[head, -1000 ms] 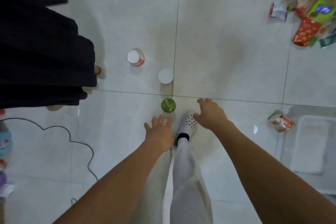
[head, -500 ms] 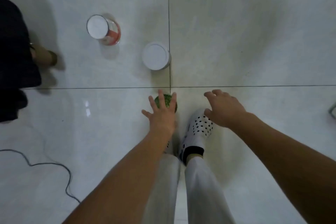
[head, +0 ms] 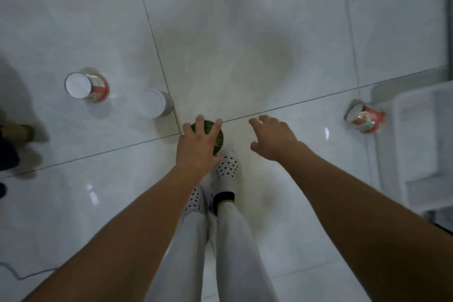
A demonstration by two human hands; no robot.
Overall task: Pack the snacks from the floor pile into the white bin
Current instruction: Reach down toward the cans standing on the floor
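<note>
— So, where is the green can (head: pixel 219 140) found?
— Directly under the left hand (head: pixel 196 148), whose fingers are spread straight across its top; no grip is seen.
— And the right hand (head: pixel 274 140)?
— Nothing is held; its fingers are loosely curled. The white bin (head: pixel 421 130) is seen well right of them, a red snack cup (head: pixel 365 117) lying just beside it.
</note>
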